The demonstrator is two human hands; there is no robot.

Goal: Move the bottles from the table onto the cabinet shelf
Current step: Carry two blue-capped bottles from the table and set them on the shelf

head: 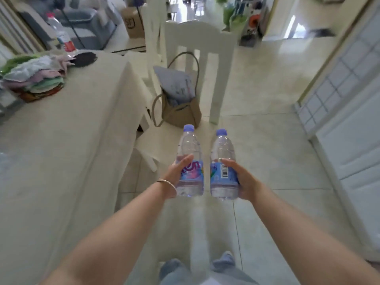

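Observation:
I hold two clear water bottles with purple caps and blue labels, upright, side by side over the tiled floor. My left hand (176,173) grips the left bottle (190,149) around its label. My right hand (243,179) grips the right bottle (222,149) the same way, barcode facing me. A third bottle (61,36) with a red label stands at the far end of the cream-covered table (61,140) on my left. White cabinet doors (353,124) with grid panes run along the right edge; no shelf is visible.
A white chair (197,50) stands straight ahead with a tan bag (181,103) at its foot. A pile of folded cloths (35,77) and a dark round mat (84,58) lie on the table. A cardboard box (133,23) sits farther back.

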